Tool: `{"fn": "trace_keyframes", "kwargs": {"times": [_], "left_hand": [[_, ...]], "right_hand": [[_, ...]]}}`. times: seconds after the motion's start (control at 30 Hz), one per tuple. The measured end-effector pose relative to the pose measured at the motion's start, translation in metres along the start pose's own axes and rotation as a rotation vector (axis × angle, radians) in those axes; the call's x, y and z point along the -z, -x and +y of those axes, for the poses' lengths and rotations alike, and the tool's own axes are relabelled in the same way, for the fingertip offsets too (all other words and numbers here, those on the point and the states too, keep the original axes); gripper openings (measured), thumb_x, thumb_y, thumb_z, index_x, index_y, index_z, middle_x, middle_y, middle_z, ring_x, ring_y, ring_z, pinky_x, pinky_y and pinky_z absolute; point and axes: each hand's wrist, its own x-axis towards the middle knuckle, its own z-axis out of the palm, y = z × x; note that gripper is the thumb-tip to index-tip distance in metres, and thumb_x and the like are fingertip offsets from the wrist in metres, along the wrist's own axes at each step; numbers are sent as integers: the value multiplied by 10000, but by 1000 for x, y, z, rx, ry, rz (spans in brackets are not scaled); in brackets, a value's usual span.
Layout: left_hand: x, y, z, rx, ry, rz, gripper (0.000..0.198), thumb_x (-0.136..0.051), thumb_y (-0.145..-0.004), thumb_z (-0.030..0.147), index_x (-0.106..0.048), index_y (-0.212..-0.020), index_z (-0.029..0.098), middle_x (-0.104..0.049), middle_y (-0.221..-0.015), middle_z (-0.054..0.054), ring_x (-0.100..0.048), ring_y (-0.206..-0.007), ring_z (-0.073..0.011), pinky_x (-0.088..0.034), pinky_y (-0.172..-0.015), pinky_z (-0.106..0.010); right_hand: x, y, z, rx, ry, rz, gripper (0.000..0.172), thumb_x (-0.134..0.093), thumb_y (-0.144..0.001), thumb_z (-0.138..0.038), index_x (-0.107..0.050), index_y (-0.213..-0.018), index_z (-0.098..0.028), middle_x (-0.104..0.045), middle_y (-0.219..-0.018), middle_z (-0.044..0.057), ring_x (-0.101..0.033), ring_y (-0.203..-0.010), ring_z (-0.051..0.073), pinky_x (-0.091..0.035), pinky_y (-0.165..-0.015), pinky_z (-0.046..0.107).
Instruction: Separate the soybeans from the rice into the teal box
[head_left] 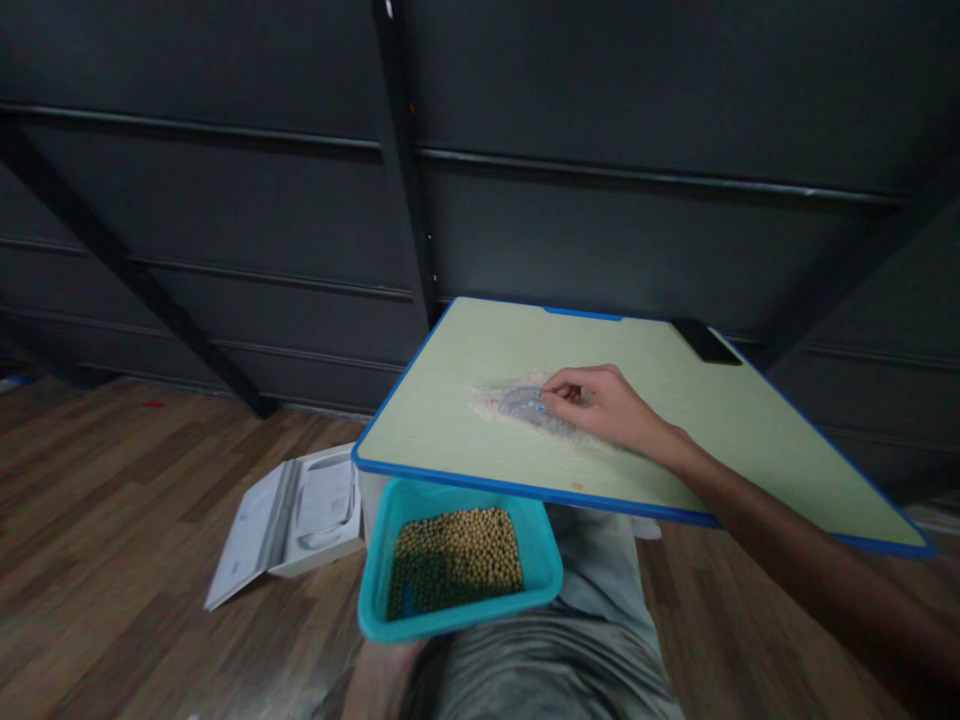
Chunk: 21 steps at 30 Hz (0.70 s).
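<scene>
Beans below, a pinch above.
A white open box point(289, 520) lies on the floor; the left hand point(382, 670) (mostly hidden, grip unclear) props a teal tray point(457, 618) of beans point(457, 560); on the table point(450, 420), the right hand point(600, 405) pinches a clear plastic piece point(525, 405).

a clear plastic bag point(529, 408) lies flat on the table, a teal tray point(459, 560) of beans below.

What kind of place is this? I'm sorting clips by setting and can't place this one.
Probably an indoor room used as a makeshift work spot, not a kitchen or shop. A small blue-edged table stands on wood-plank flooring before a dark panelled wall, with an open white box lying on the floor.
</scene>
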Motion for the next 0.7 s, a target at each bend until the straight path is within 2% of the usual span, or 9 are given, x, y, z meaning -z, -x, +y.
{"fn": "trace_keyframes", "kwargs": {"times": [0.13,0.3,0.37,0.47,0.57,0.63,0.7], "left_hand": [[5,0,1,25,33,-71,477,-339,-871,129,-809,-856,209,-782,-889,-84,-747,-866,-286,-419,-1060,-485],[-1,2,3,10,30,-60,534,-286,-900,94,-808,-879,207,-780,-922,-81,-749,-883,-266,-405,-1069,-476],[-13,4,3,-3,26,22,577,-256,-913,99,-810,-793,207,-784,-830,-57,-758,-787,-252,-429,-1056,-456],[-40,9,2,13,-10,242,651,-226,-953,155,-782,-624,232,-768,-670,-22,-749,-651,-220,-495,-1005,-415],[-63,13,1,22,-20,351,633,-270,-971,223,-761,-572,250,-757,-620,-9,-758,-711,-228,-498,-1021,-436],[-68,14,0,21,-1,423,623,-284,-966,221,-751,-555,252,-748,-593,-15,-761,-743,-233,-489,-1038,-444],[-69,15,-1,26,27,422,597,-302,-955,215,-749,-561,256,-748,-593,-20,-763,-798,-236,-478,-1053,-446]], "right_hand": [[-5,5,6,6,4,112,139,-625,-913,-242,-750,-933,-184,-771,-901,40,-684,-775,158,-504,-680,267],[-9,10,9,67,56,88,174,-616,-935,-265,-756,-999,-185,-775,-970,57,-696,-817,171,-517,-721,291],[-9,11,9,83,64,95,182,-612,-944,-270,-754,-1021,-186,-774,-990,61,-698,-836,173,-519,-747,300],[-9,12,9,92,59,90,189,-602,-956,-272,-753,-1040,-195,-772,-1005,62,-699,-855,175,-520,-770,309],[-10,13,8,93,60,62,194,-598,-964,-283,-755,-1046,-202,-771,-1000,61,-697,-859,178,-520,-772,316],[-11,14,8,100,64,58,198,-595,-970,-295,-757,-1048,-210,-772,-1005,58,-696,-867,180,-518,-780,322],[-13,14,7,119,71,65,199,-593,-974,-300,-758,-1049,-218,-774,-1006,54,-696,-883,184,-516,-802,334]]}}
